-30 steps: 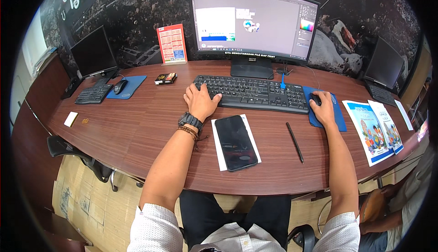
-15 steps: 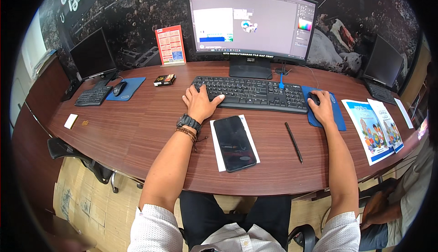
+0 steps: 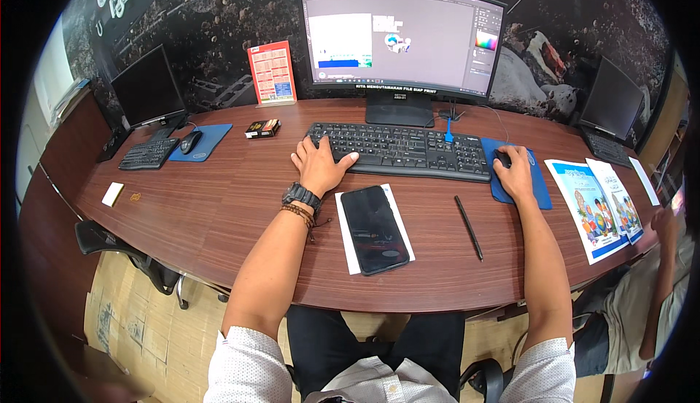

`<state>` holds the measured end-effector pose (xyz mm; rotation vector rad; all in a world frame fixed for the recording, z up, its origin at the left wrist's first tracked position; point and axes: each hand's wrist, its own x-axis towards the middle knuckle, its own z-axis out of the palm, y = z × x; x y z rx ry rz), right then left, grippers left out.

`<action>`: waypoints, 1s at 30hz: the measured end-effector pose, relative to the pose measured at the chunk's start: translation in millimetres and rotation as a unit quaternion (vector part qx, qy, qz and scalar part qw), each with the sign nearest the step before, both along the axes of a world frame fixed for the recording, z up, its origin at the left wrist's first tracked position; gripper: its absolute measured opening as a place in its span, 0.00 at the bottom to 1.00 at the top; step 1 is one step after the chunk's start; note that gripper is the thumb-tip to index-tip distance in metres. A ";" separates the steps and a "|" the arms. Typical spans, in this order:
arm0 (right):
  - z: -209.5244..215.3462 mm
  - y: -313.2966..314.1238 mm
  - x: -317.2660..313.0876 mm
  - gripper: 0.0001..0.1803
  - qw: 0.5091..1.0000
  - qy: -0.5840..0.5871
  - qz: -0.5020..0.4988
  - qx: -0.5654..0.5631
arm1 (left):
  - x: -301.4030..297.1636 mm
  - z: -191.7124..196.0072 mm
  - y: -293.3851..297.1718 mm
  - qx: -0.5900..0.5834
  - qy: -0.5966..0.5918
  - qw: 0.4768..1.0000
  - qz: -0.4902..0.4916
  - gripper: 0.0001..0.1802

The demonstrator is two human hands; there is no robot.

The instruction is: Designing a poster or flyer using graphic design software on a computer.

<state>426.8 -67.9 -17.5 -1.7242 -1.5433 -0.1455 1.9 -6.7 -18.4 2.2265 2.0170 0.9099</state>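
Note:
My left hand (image 3: 321,167) rests on the left end of a black keyboard (image 3: 408,149), its fingers spread over the keys and the thumb stretched out to the right. On the blue mouse pad (image 3: 538,184), my right hand (image 3: 515,172) is wrapped round a black computer mouse (image 3: 502,159), which its fingers partly cover. Behind the keyboard stands a curved monitor (image 3: 430,42) showing a graphics program with a white page and a small picture. Nearer to me, a dark smartphone (image 3: 375,231) lies on white paper (image 3: 347,239), and a black pen (image 3: 469,228) is right of it.
A small dark box (image 3: 262,128) and a red calendar card (image 3: 273,73) stand left of the monitor. Printed booklets (image 3: 592,206) lie at the right. More monitors (image 3: 149,88) occupy both desk ends. Another person (image 3: 649,301) sits at the lower right.
On the screen, the outline around the small text block no longer shows. The person at the right has raised an arm. My hands have stayed in place.

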 end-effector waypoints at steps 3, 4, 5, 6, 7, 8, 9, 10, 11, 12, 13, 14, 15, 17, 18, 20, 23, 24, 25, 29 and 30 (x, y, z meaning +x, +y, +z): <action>1.0 -0.2 -2.4 0.19 1.000 0.000 -0.008 0.002 | -1.9 -0.6 0.2 0.000 0.001 1.000 0.000 0.49; 1.2 -0.6 -2.3 0.18 1.000 0.000 -0.012 0.003 | -1.3 -0.7 -0.1 0.003 0.001 1.000 0.001 0.49; 1.6 -1.0 -2.2 0.18 1.000 0.000 -0.012 0.003 | -0.8 -0.7 -0.2 0.006 0.002 1.000 0.002 0.49; 2.0 -1.4 -2.1 0.18 1.000 -0.001 -0.013 0.004 | -0.4 -0.4 -0.1 0.006 0.002 1.000 0.001 0.49; 2.1 -1.7 -2.0 0.18 1.000 -0.003 -0.014 0.003 | -0.2 -0.7 0.0 0.008 0.002 1.000 0.001 0.49; 1.6 -1.5 -1.1 0.18 1.000 -0.003 -0.015 0.003 | 0.1 -1.0 0.1 0.010 0.003 1.000 0.001 0.49; 0.7 -0.9 0.5 0.18 1.000 -0.007 -0.012 0.006 | 0.2 -1.1 0.1 0.010 0.003 1.000 0.001 0.49; 0.4 -0.5 0.7 0.19 1.000 -0.011 -0.009 0.009 | -0.4 -1.3 0.3 0.010 0.001 1.000 -0.002 0.49; 0.1 -0.4 0.7 0.19 1.000 -0.011 -0.009 0.009 | -1.0 -1.5 0.6 0.010 0.000 1.000 -0.004 0.49; 0.0 -0.4 0.5 0.19 1.000 -0.010 -0.010 0.008 | -1.3 -1.7 0.6 0.010 0.000 1.000 -0.004 0.49; 0.2 -0.6 -0.1 0.19 1.000 -0.010 -0.011 0.008 | -1.5 -2.1 0.7 0.011 -0.002 1.000 -0.006 0.50; 0.5 -0.9 -1.0 0.19 1.000 -0.010 -0.011 0.008 | -1.6 -2.5 0.8 0.012 -0.005 1.000 -0.008 0.50; 1.0 -1.4 -2.0 0.19 1.000 -0.005 -0.011 0.006 | -1.6 -2.9 0.9 0.012 -0.005 1.000 -0.008 0.50; 1.4 -1.5 -2.1 0.19 1.000 -0.001 -0.012 0.005 | -1.7 -2.6 0.6 0.013 -0.004 1.000 -0.004 0.50; 0.5 -0.6 -0.9 0.19 1.000 -0.005 -0.009 0.007 | -1.8 -2.5 0.5 0.013 -0.004 1.000 -0.004 0.50; 0.0 -0.3 0.1 0.19 1.000 -0.009 -0.008 0.009 | -0.9 -2.0 0.5 0.010 0.003 1.000 0.000 0.49; -0.6 -0.1 0.5 0.19 1.000 -0.007 -0.011 0.010 | 0.0 -1.0 -0.2 0.007 0.001 1.000 0.000 0.49; -1.0 -0.1 1.1 0.19 1.000 -0.008 -0.010 0.012 | 0.2 -0.8 -0.3 0.007 0.001 1.000 -0.001 0.49; -1.0 0.3 1.0 0.19 1.000 -0.008 -0.007 0.014 | -0.1 -0.7 -0.3 0.008 0.002 1.000 0.001 0.49; -0.2 0.2 0.6 0.19 1.000 -0.003 -0.007 0.007 | -0.6 -1.1 0.1 0.011 0.006 1.000 0.001 0.49; 0.1 -0.2 0.1 0.19 1.000 -0.004 -0.009 0.005 | -0.6 -1.3 0.4 0.011 0.005 1.000 0.001 0.49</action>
